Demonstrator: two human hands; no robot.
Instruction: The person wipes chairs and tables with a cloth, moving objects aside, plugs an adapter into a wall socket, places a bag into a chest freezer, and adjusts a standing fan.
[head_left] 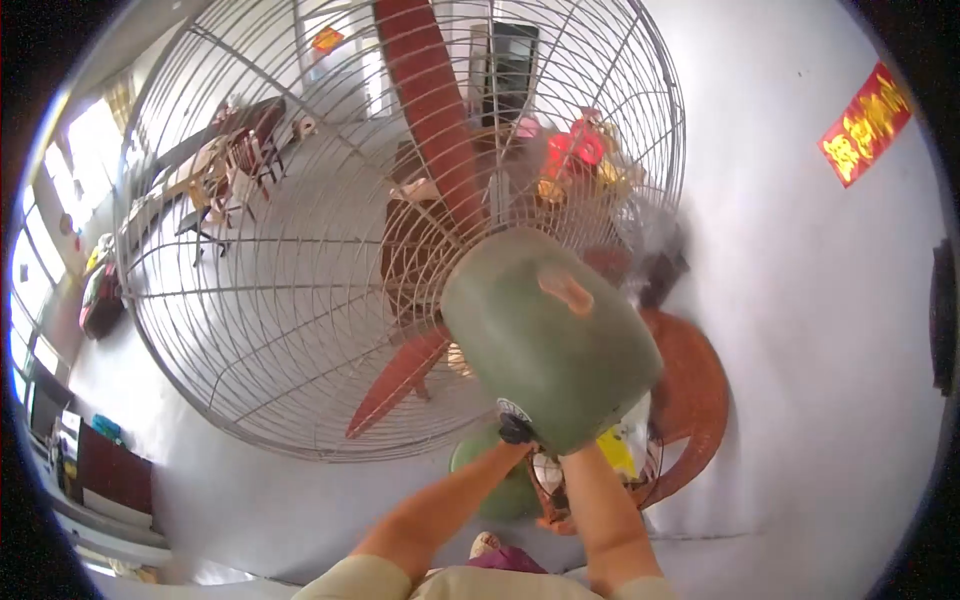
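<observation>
A large standing fan fills the middle of the head view, with a green motor housing point(550, 340), a round wire cage point(270, 240) and reddish-brown blades point(430, 110). A black knob point(516, 430) sits low on the housing's left side. My left hand point(522, 449) reaches in just below that knob, its fingers hidden. The right forearm point(603, 500) runs up under the housing, which covers my right hand and its grip. A green round base point(490, 480) shows on the floor below.
A reddish-brown chair point(705, 385) stands right of the fan, close to the white wall point(800, 300). Beyond the cage are a brown cabinet point(405, 250) and red wrapped items point(575, 150). A dark office chair point(200, 225) is at the left, near windows.
</observation>
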